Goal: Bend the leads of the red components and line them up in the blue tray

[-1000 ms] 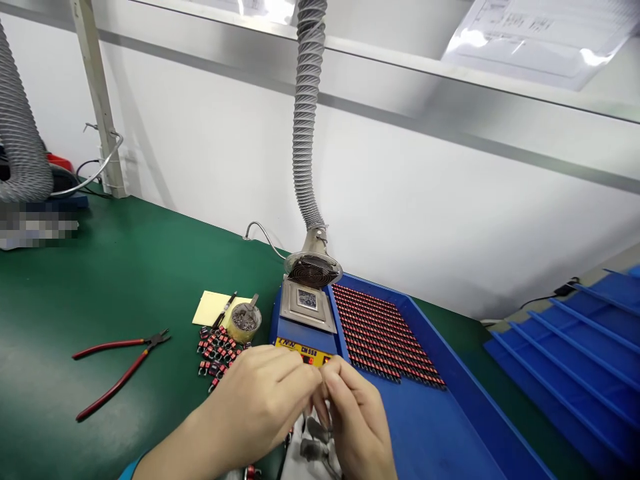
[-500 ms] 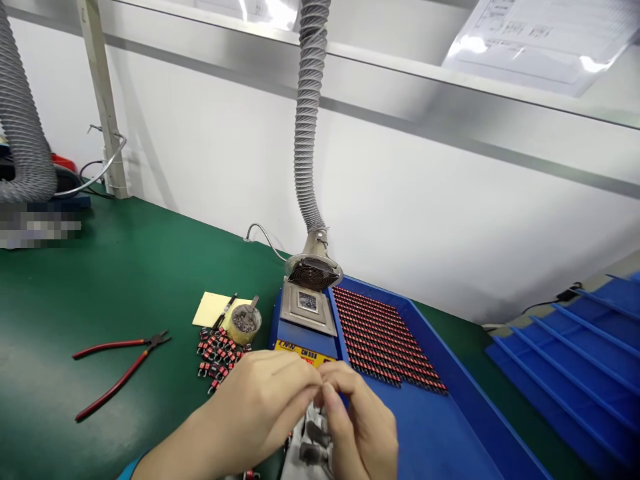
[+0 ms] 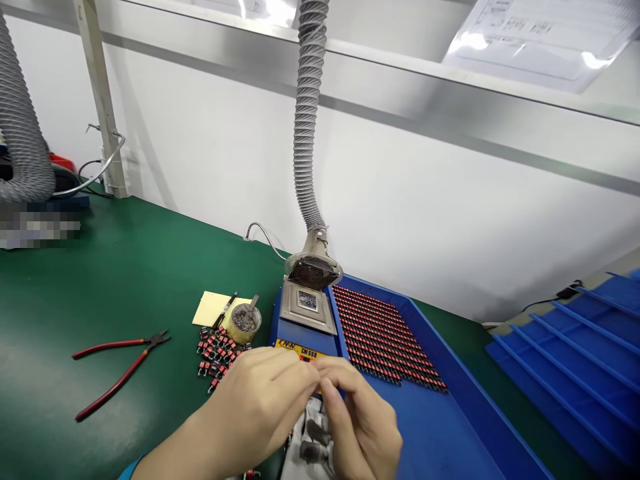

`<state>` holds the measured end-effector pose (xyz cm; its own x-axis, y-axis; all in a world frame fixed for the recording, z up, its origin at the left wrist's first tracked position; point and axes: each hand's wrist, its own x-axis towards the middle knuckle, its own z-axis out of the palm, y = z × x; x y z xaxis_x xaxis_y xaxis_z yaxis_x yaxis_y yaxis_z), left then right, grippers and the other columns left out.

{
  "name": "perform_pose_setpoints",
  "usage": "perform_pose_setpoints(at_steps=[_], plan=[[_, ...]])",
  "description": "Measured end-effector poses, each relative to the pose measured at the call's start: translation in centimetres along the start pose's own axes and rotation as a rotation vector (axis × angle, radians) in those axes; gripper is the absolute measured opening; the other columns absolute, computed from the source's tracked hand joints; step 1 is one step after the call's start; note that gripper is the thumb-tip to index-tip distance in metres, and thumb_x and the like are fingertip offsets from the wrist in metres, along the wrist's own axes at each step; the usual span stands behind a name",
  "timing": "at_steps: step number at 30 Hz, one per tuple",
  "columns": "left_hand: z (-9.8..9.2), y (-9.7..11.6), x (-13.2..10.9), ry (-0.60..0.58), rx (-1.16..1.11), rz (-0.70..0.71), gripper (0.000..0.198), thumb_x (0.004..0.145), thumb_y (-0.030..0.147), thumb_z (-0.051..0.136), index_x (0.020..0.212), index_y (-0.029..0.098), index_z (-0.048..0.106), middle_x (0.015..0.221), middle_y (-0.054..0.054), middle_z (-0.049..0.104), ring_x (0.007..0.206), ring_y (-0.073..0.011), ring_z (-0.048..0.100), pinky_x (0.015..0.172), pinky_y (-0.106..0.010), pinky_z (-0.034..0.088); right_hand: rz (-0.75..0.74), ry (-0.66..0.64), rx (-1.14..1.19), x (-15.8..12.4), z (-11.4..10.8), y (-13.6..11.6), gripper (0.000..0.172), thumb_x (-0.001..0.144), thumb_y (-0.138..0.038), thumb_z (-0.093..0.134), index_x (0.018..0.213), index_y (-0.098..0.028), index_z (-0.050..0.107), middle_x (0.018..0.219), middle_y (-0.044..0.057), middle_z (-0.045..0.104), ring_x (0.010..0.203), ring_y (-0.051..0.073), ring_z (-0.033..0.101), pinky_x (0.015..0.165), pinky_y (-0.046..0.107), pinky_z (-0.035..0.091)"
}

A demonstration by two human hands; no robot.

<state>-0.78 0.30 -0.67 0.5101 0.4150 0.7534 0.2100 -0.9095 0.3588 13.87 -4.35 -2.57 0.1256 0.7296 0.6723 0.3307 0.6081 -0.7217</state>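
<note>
My left hand (image 3: 265, 400) and my right hand (image 3: 357, 417) meet fingertip to fingertip in front of the blue solder pot (image 3: 305, 340). Both are closed in a pinch, and whatever lies between the fingertips is hidden. Under them is a white cloth-like piece (image 3: 300, 460) with dark-tipped objects (image 3: 314, 452) on it, which I cannot name. Left of my left hand lies a pile of small red and black wire-wound parts (image 3: 217, 353). To the right, a blue tray (image 3: 430, 433) bears many rows of similar parts (image 3: 383, 337).
Red-handled cutting pliers (image 3: 125, 373) lie spread on the green bench (image 3: 165, 260). A small tub of grey bits (image 3: 244, 325) stands by a yellow paper (image 3: 210, 309) and a pen (image 3: 225, 311). A fume hose (image 3: 309, 120) hangs over the pot. Blue ribbed trays (image 3: 575, 360) stand at far right.
My two hands stay pinched together, with only a slight shift of the fingers and of my right hand. Everything else lies as before.
</note>
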Motion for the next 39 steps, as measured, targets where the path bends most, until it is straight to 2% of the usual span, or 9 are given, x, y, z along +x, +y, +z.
perform_pose_setpoints(at_steps=[4,8,13,19,21,24,31,34,39], plan=[[0.1,0.1,-0.1,-0.002,0.01,0.012,0.026,0.094,0.011,0.037,0.079,0.015,0.058,0.061,0.0,0.057,0.054,-0.0123,0.047,0.053,-0.024,0.036,0.41,-0.1,0.552,0.3,0.0,-0.2,0.036,0.095,-0.032,0.048,0.062,-0.02,0.056,0.045,-0.003,0.049,0.043,0.012,0.045,0.054,0.026,0.046],[-0.4,0.4,0.0,-0.093,-0.32,-0.238,0.018,0.095,0.013,0.043,0.083,0.018,0.055,0.074,0.002,0.062,0.067,-0.0083,0.056,0.064,-0.016,0.04,0.161,-0.074,0.354,0.5,-0.6,-0.2,0.009,0.088,-0.024,0.062,0.082,-0.022,0.069,0.073,0.003,0.069,0.074,0.016,0.065,0.073,0.028,0.052],[-1.0,0.5,0.1,-0.204,-0.456,-0.421,0.018,0.096,0.021,0.044,0.081,0.02,0.055,0.076,0.004,0.06,0.071,-0.0088,0.054,0.067,-0.017,0.039,-0.091,-0.021,0.115,0.4,-0.3,0.0,0.02,0.086,-0.012,0.063,0.097,-0.027,0.07,0.085,0.001,0.073,0.084,0.017,0.067,0.078,0.029,0.053],[-1.2,0.7,0.0,-0.259,-0.491,-0.489,0.019,0.095,0.024,0.044,0.08,0.02,0.055,0.075,0.004,0.058,0.072,-0.0101,0.051,0.068,-0.02,0.037,0.06,0.212,0.243,0.8,-0.6,-0.5,0.016,0.091,-0.024,0.058,0.075,-0.021,0.062,0.061,-0.001,0.06,0.062,0.015,0.062,0.059,0.027,0.05],[-1.2,0.5,0.0,-0.238,-0.537,-0.542,0.02,0.096,0.027,0.044,0.079,0.02,0.054,0.075,0.003,0.056,0.072,-0.0105,0.049,0.069,-0.021,0.036,0.05,0.331,0.262,1.0,-1.1,-0.5,0.016,0.088,-0.025,0.062,0.074,-0.02,0.063,0.059,-0.001,0.059,0.059,0.013,0.06,0.06,0.025,0.049],[-1.1,0.1,0.1,-0.147,-0.8,-0.652,0.009,0.093,0.028,0.05,0.098,0.024,0.056,0.087,0.003,0.053,0.08,-0.0108,0.048,0.073,-0.021,0.039,0.151,0.254,0.302,0.9,-1.0,-0.1,0.015,0.086,-0.024,0.065,0.072,-0.02,0.065,0.06,-0.001,0.06,0.061,0.013,0.059,0.061,0.024,0.048],[0.6,-0.4,0.4,0.07,-1.207,-0.683,0.049,0.083,0.023,0.067,0.128,0.029,0.048,0.116,-0.004,0.063,0.113,-0.0162,0.057,0.099,-0.029,0.042,0.543,0.141,0.764,0.1,2.6,1.1,0.012,0.08,-0.033,0.073,0.089,-0.028,0.069,0.087,0.0,0.068,0.079,0.015,0.066,0.072,0.027,0.055],[0.9,-0.5,0.5,0.043,-1.064,-0.719,0.043,0.08,0.019,0.068,0.122,0.028,0.06,0.128,-0.005,0.062,0.122,-0.0195,0.054,0.104,-0.032,0.04,0.627,0.115,0.817,-0.3,3.0,1.8,0.027,0.075,-0.039,0.077,0.099,-0.03,0.07,0.1,0.003,0.068,0.089,0.02,0.068,0.081,0.034,0.056],[0.5,-1.3,0.8,0.158,-1.1,-0.8,0.009,0.077,0.026,0.072,0.08,0.017,0.072,0.097,-0.007,0.074,0.094,-0.0186,0.067,0.084,-0.029,0.051,0.655,0.208,0.743,-0.7,3.5,2.2,0.016,0.071,-0.03,0.082,0.084,-0.026,0.072,0.1,0.001,0.07,0.096,0.016,0.067,0.084,0.025,0.055]])
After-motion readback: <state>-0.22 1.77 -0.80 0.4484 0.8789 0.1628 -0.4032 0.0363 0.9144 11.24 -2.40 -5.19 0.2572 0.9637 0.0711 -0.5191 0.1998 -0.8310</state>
